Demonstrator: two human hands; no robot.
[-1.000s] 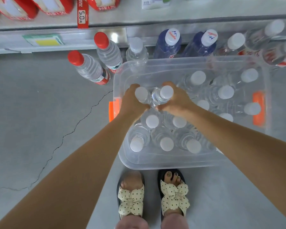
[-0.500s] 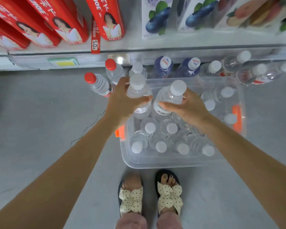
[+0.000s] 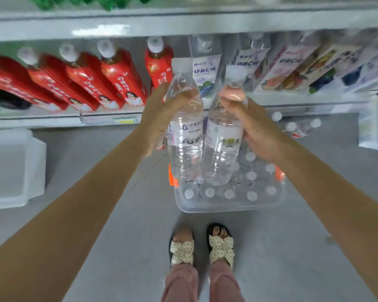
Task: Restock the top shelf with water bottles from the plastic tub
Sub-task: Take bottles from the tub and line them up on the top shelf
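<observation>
- L hand (image 3: pixel 159 114) has fingers + thumb wrapped round the upper part of a clear water bottle (image 3: pixel 184 144), mountain-print label facing the cam.
- R hand (image 3: pixel 255 129) grips a 2nd water bottle (image 3: pixel 223 144) by its shoulder, fingers curled over the front.
- Both bottles are roughly upright, side by side & touching, held up in front of the shelving, above the tub.
- The plastic tub (image 3: pixel 227 207) sits on the grey floor (image 3: pixel 118 214) just ahead of the person's sandals (image 3: pixel 181 251). It has orange latches at both ends and white-capped bottles (image 3: pixel 229 194) standing inside.
- Behind the hands a shelf holds red-label drinks (image 3: pixel 118 81) at left and pale purple-label bottles (image 3: pixel 205 70) mid. Fruit-print packs at right are blurred.
- A higher shelf edge (image 3: pixel 183 22) runs across the top; its stock is too blurred to tell.
- Loose bottles (image 3: pixel 301 127) lie on the floor right of the hands. A white bin (image 3: pixel 11 168) is far left.
</observation>
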